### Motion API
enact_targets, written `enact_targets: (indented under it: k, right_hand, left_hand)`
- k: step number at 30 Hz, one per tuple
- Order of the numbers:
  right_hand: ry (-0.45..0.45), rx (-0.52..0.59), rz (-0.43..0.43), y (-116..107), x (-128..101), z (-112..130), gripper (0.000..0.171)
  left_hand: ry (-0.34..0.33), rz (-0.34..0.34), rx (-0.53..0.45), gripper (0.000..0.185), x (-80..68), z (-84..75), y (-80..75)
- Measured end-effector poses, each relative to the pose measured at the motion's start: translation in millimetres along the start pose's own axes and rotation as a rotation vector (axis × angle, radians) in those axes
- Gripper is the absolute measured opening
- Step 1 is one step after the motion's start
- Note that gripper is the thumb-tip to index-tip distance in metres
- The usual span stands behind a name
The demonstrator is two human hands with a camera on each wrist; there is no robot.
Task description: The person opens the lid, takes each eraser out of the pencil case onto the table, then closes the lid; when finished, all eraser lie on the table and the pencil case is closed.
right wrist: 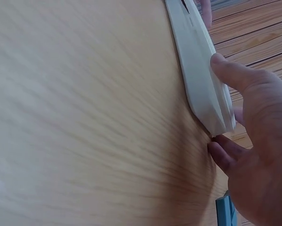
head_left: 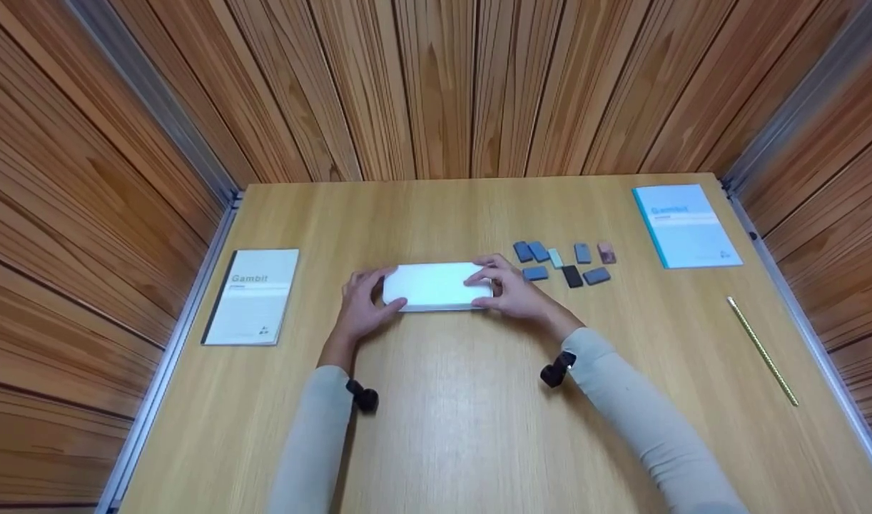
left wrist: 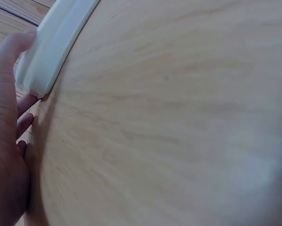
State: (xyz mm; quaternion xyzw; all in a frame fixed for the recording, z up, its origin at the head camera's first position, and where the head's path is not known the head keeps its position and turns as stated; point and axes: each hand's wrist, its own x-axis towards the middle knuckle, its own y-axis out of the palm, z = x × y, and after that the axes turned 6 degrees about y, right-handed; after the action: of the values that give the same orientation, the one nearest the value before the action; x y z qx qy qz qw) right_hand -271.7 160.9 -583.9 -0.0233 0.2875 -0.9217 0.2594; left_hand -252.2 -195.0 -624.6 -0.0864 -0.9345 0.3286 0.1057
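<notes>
A long white case (head_left: 437,287) lies near the middle of the wooden table, its rounded ends towards the two hands. My left hand (head_left: 364,305) grips its left end, the thumb on the near side and the fingers round the far side. At the other end, my right hand (head_left: 513,290) holds the case, its thumb at the near edge and some fingers over the top. In the left wrist view the case (left wrist: 60,40) shows a pale side wall. A seam runs along the case (right wrist: 197,66) in the right wrist view.
Several small eraser-like blocks, among them a black block (head_left: 572,276) and a pink block (head_left: 606,252), lie right of the case. A notebook (head_left: 254,307) lies at left, a blue-spined notebook (head_left: 689,232) at back right. A thin gold stick (head_left: 763,351) lies at right.
</notes>
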Motion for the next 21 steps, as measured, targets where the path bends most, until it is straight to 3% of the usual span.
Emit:
enact_targets:
  k: [6,21]
  right_hand:
    - [-0.021,-0.022,-0.028,3.3,1.7,-3.6,0.034]
    - [0.003,-0.013,-0.018,4.1,-0.1,-4.3,0.034]
  left_hand:
    - [0.015,-0.005,-0.012,0.073,0.8,-0.3,-0.1]
    - [-0.062,0.021,-0.035,0.078,0.1,-0.9,-1.6]
